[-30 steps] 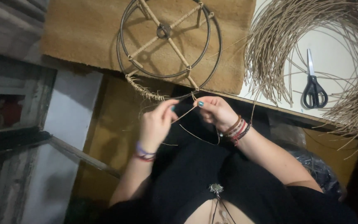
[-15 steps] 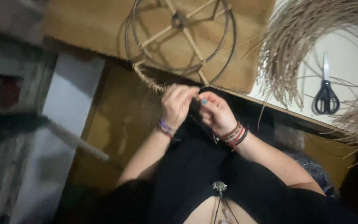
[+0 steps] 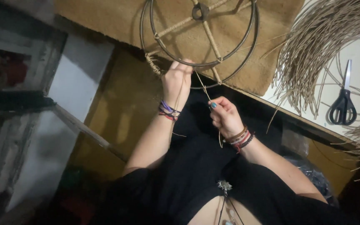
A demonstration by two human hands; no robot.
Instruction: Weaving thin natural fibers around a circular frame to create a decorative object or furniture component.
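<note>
A round metal wire frame (image 3: 201,37) with straw-wrapped spokes lies on a tan mat (image 3: 117,18) at the table's near edge. My left hand (image 3: 178,81) grips the frame's near rim, beside a short stretch of straw wrapping (image 3: 153,62). My right hand (image 3: 226,116) sits lower, over my dark clothing, pinching a thin straw strand (image 3: 203,87) that runs taut up to the rim. The strand's loose end hangs down below my right hand. Both wrists wear several bracelets.
A big bundle of loose straw strands (image 3: 321,54) curves over the white table top at the right. Black-handled scissors (image 3: 343,104) lie on the white surface beside it. A dark gap and a white shelf side (image 3: 78,79) lie to the left.
My hands have separated: the left went up to the frame's rim, while the right drew back toward my body, pulling the strand taut. The view has shifted closer to the frame.
</note>
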